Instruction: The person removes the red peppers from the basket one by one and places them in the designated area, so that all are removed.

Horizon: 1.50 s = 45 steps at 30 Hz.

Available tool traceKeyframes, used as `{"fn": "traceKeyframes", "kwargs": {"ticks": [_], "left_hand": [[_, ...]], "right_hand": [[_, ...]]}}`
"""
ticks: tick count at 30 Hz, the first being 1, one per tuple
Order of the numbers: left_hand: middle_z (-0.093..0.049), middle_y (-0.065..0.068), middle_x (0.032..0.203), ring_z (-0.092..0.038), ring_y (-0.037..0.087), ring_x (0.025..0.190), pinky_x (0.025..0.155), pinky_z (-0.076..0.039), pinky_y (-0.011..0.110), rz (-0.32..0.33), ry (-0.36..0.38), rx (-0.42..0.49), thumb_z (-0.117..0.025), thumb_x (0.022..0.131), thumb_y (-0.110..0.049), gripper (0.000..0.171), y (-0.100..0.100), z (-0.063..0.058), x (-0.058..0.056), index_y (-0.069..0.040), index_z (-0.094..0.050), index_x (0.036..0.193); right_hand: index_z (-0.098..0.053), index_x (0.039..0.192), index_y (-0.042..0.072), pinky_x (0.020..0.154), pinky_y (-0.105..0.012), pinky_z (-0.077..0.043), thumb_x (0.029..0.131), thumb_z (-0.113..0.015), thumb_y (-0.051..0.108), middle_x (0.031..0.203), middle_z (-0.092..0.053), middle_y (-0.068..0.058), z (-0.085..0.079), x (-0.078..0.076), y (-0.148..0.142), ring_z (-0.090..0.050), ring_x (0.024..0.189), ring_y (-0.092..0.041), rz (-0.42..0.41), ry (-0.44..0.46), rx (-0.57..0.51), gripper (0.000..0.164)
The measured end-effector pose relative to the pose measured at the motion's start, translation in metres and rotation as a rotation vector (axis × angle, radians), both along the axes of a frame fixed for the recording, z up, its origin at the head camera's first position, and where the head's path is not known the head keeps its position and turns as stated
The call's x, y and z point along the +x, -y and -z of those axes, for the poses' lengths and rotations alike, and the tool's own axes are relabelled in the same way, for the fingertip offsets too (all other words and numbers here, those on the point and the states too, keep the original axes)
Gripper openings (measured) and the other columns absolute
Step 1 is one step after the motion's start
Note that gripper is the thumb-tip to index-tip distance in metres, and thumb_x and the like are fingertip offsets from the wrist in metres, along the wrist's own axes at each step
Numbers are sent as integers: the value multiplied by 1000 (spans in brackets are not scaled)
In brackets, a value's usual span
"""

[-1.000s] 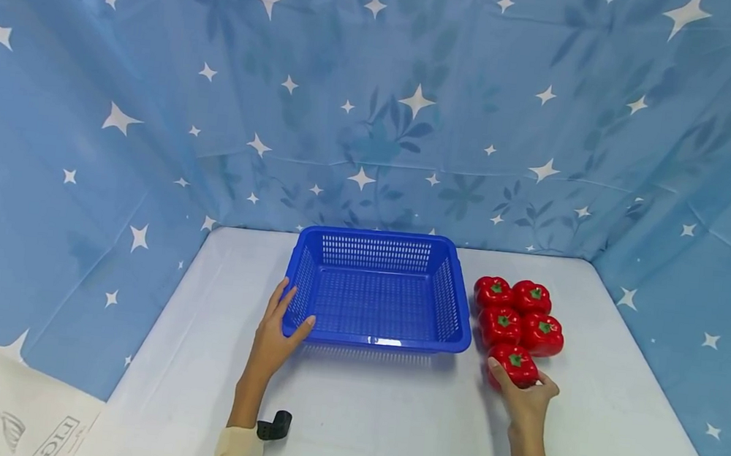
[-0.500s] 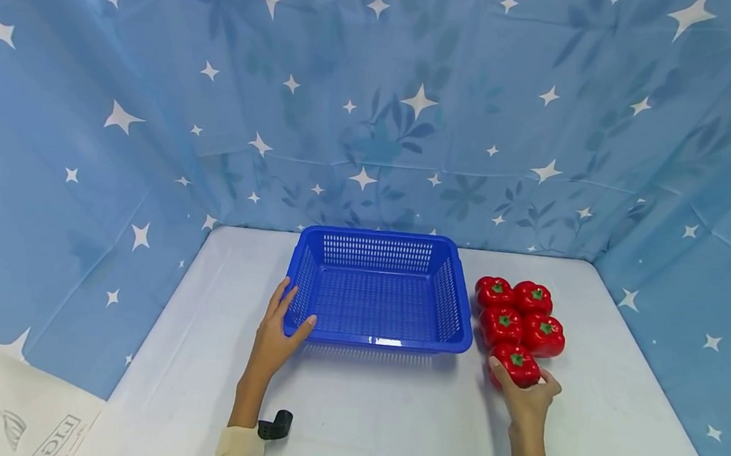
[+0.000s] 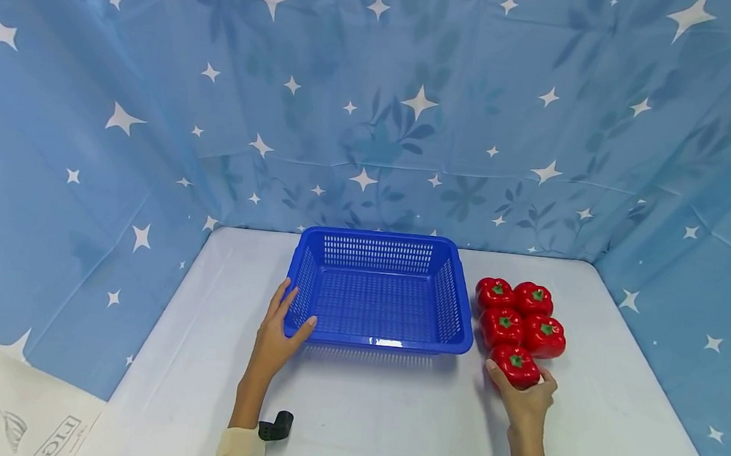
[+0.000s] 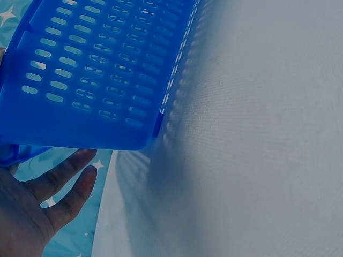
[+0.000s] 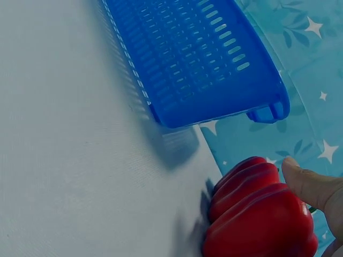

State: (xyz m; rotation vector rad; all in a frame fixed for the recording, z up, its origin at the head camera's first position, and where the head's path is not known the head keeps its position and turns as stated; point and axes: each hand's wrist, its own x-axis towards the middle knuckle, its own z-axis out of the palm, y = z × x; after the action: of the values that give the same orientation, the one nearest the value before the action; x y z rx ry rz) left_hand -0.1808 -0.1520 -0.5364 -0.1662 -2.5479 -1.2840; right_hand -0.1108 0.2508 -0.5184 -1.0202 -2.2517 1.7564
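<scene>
My left hand point(image 3: 273, 340) rests at the near left corner of a blue plastic basket point(image 3: 376, 341). Its thumb lies by the front rim and its spread fingers reach along the left side. The left wrist view shows two straight fingers point(image 4: 75, 195) beneath the basket's slotted wall point(image 4: 102, 128). At the table's right, my right hand point(image 3: 528, 409) holds the nearest red bell pepper point(image 3: 516, 367), thumb on the left and fingers on the right. In the right wrist view the thumb point(image 5: 308, 184) lies against the top of the pepper; the other fingers are mostly hidden.
Several more red bell peppers point(image 3: 501, 328) sit close together behind the held one, right beside the basket. A white cloth point(image 3: 380, 420) covers the table. Blue star-patterned curtains point(image 3: 377, 112) stand behind and at both sides.
The right hand's fingers have drawn in slightly at the pepper's right side. The left hand, the basket and the other peppers keep their places.
</scene>
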Motion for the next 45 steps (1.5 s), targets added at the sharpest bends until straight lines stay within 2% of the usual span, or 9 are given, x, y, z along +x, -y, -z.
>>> {"fn": "traceKeyframes", "kwargs": {"ticks": [12,21,25,30,33,37,39,41,45], "left_hand": [[-18,0,164,-24,34,149,112,-31,62,1,-7,-6,-65,90,-48,76,1,1,-1,-11,-38,150],[-19,3,164,-23,35,149,112,-30,61,-2,-9,-13,-64,90,-49,76,5,1,-2,-9,-39,150],[-18,2,164,-23,36,149,112,-30,62,-2,-3,-18,-64,90,-49,76,6,0,-2,-10,-39,150],[-19,1,164,-25,35,149,111,-32,62,1,1,-22,-67,88,-50,78,6,-2,-4,-12,-39,150],[-21,2,164,-25,33,149,112,-31,62,-4,30,-30,-69,85,-54,83,5,-8,-6,-14,-37,151],[-23,3,163,-27,35,148,112,-32,62,-13,98,-103,-69,81,-61,91,7,-21,-7,-19,-33,153],[-19,3,164,-26,39,147,110,-32,65,-17,128,-200,-67,80,-65,94,9,-28,-8,-21,-30,154],[-12,1,166,-19,42,149,111,-27,69,-21,155,-326,-61,82,-70,95,10,-34,-9,-23,-25,156],[4,-1,167,9,46,149,111,-5,76,-28,157,-550,-48,85,-75,93,12,-45,-16,-27,-15,158]], "right_hand": [[5,154,4,110,-66,-28,86,-73,37,154,-4,-35,-2,-1,-1,-12,145,-53,-3,0,15,108],[-2,154,4,105,-65,-36,88,-67,46,149,-14,-36,-10,1,-1,-23,139,-52,40,17,55,101],[-5,154,3,103,-68,-37,92,-59,49,149,-13,-35,-17,3,-4,-20,139,-50,85,-29,162,94],[-11,155,8,104,-68,-35,95,-54,48,154,-11,-24,-33,-2,-3,-15,145,-39,85,-193,366,84],[-15,157,13,100,-70,-37,95,-55,47,160,-10,-18,-46,-11,0,-13,148,-37,-23,-250,537,81],[-11,158,12,99,-77,-30,95,-53,49,163,-2,-20,-59,-30,5,2,150,-45,-315,-257,766,84],[-6,158,12,103,-79,-20,95,-51,54,163,5,-22,-63,-41,8,11,148,-48,-474,-241,843,88],[-3,158,13,106,-79,-10,92,-50,62,163,9,-22,-65,-53,12,15,147,-50,-594,-221,896,95],[-3,159,16,108,-79,1,86,-48,73,163,11,-20,-69,-78,19,17,147,-49,-722,-183,1013,102]]}}
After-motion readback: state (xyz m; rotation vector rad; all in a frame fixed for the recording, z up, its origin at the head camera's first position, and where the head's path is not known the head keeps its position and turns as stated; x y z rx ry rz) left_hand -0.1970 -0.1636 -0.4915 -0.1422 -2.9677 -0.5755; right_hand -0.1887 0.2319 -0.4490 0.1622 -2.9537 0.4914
